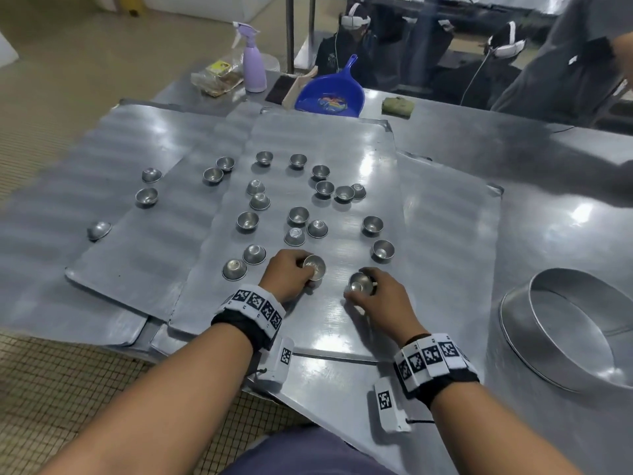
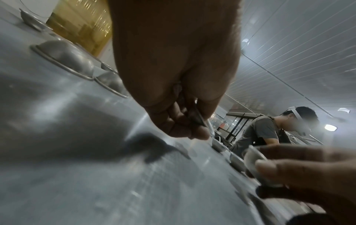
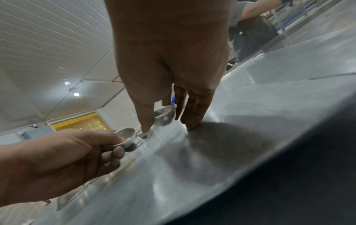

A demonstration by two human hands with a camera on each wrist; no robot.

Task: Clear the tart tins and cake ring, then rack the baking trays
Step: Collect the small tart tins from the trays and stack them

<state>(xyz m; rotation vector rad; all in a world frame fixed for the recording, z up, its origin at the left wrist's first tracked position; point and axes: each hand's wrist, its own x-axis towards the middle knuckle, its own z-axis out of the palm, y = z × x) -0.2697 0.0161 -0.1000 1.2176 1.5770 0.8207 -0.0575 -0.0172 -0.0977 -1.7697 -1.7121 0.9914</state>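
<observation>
Several small round metal tart tins [image 1: 298,215] lie scattered over overlapping flat baking trays [image 1: 346,323], some upright, some upside down. My left hand [image 1: 291,275] grips one tin [image 1: 314,267] just above the front tray; the same tin [image 3: 124,137] shows in the right wrist view. My right hand [image 1: 371,294] pinches another tin [image 1: 359,282], seen as tin [image 3: 165,114] between thumb and fingers, close to the tray. A wide metal cake ring [image 1: 575,329] stands at the right on the table.
At the table's far side are a blue dustpan [image 1: 329,92], a lilac spray bottle [image 1: 253,65], a bag of food [image 1: 217,78] and a green cloth [image 1: 398,106]. Other people [image 1: 568,56] stand beyond. The trays overhang the table's near-left edge.
</observation>
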